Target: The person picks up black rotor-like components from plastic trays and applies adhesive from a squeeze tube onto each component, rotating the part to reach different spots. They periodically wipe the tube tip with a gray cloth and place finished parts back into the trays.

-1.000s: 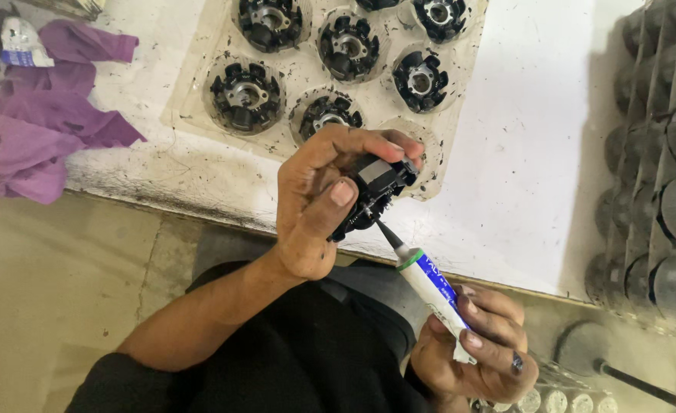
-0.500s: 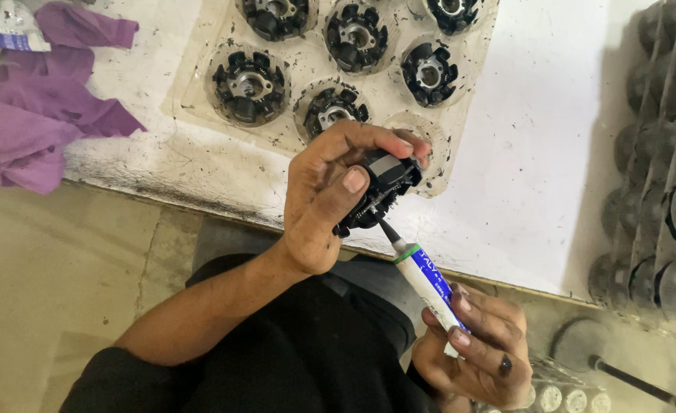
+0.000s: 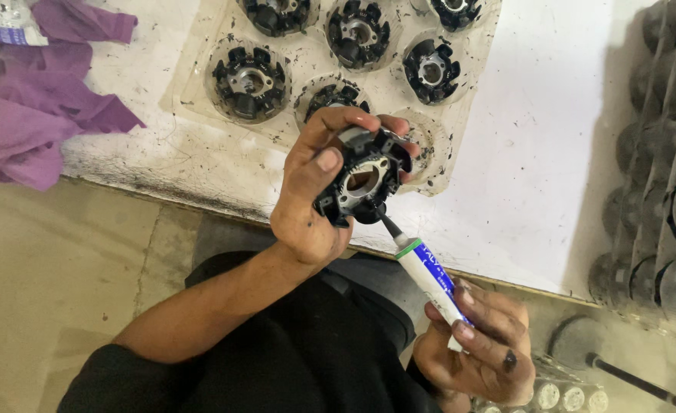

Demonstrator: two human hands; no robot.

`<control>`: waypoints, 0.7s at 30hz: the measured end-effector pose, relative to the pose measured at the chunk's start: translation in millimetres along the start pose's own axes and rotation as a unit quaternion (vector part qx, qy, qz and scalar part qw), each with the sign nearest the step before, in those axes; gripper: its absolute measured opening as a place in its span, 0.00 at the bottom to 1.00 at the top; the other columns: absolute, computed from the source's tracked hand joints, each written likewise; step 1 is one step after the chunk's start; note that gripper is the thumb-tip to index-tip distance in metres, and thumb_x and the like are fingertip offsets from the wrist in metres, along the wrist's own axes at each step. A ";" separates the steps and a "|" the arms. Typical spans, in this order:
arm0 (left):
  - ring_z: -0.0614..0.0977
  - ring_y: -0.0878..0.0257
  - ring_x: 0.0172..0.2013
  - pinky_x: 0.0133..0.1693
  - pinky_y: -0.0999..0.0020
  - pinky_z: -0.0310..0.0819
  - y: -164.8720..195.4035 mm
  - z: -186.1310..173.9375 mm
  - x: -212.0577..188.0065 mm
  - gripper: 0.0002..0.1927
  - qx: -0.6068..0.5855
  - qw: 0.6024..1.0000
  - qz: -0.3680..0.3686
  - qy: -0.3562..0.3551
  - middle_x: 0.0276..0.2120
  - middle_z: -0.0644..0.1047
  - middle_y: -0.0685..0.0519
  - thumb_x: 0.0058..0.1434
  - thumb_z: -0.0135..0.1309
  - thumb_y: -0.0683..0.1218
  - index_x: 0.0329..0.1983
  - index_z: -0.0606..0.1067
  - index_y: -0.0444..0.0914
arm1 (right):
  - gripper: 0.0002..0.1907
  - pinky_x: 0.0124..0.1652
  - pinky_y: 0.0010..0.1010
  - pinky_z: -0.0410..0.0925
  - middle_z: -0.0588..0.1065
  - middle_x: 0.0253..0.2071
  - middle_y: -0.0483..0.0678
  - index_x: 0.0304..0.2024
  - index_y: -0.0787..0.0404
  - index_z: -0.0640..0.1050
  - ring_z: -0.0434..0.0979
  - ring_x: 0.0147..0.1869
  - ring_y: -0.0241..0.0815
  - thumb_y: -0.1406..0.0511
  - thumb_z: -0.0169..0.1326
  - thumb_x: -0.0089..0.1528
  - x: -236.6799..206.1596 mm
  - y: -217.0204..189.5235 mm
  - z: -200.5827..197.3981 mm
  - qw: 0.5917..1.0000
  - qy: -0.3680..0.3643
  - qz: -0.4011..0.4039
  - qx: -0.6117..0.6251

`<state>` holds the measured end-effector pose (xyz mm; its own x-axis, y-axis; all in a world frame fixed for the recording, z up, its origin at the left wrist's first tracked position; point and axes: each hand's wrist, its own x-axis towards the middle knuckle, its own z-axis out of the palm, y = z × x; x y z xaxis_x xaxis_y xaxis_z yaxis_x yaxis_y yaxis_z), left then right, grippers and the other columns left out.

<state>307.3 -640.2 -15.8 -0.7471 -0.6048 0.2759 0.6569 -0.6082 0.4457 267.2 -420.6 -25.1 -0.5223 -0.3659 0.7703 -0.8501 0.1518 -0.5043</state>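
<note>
Item: black stator part (image 3: 365, 180), gripped in my left hand (image 3: 315, 199) above worktop (image 3: 537, 153) edge, tilted for access. Right hand (image 3: 479, 348) closed around white-and-blue tube (image 3: 430, 279), nozzle touching part's rim. Clear tray (image 3: 193, 99) beyond holds similar parts.

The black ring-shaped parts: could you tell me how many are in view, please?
7: one in the left hand, at; six in the clear tray, at. More may lie beyond the top edge.

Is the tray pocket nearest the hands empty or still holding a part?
Empty. That pocket of the clear tray shows only bare plastic behind the black ring-shaped part held in the left hand; neighbouring pockets hold parts.
</note>
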 end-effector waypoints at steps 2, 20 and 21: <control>0.80 0.41 0.55 0.54 0.48 0.80 -3.0 3.6 -3.1 0.19 -0.097 0.993 -0.035 0.051 0.53 0.77 0.37 0.73 0.49 0.53 0.57 0.72 0.34 | 0.21 0.41 0.29 0.80 0.76 0.43 0.52 0.44 0.58 0.67 0.82 0.47 0.47 0.76 0.65 0.59 0.3 0.0 12.0 0.998 0.059 0.005 -0.004; 0.79 0.34 0.55 0.57 0.40 0.76 -12.8 4.9 -7.0 0.22 -0.214 0.939 -0.165 0.213 0.50 0.78 0.38 0.66 0.49 0.57 0.50 0.74 0.35 | 0.24 0.39 0.33 0.81 0.75 0.41 0.54 0.42 0.58 0.64 0.82 0.45 0.51 0.77 0.66 0.57 0.2 8.5 19.3 0.999 0.042 -0.021 -0.009; 0.80 0.34 0.54 0.57 0.40 0.77 -13.0 5.4 -6.5 0.22 -0.212 0.937 -0.168 0.221 0.50 0.78 0.38 0.65 0.49 0.57 0.50 0.74 0.35 | 0.24 0.39 0.33 0.81 0.75 0.41 0.54 0.42 0.58 0.64 0.82 0.45 0.51 0.77 0.65 0.57 0.5 8.1 18.9 0.999 0.037 -0.022 -0.008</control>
<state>303.1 -625.6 -18.8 -0.8659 -0.4388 -0.2402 0.4429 -0.8957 0.0397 261.3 -437.0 -36.2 -0.4872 -0.3043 0.8186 -0.8732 0.1520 -0.4631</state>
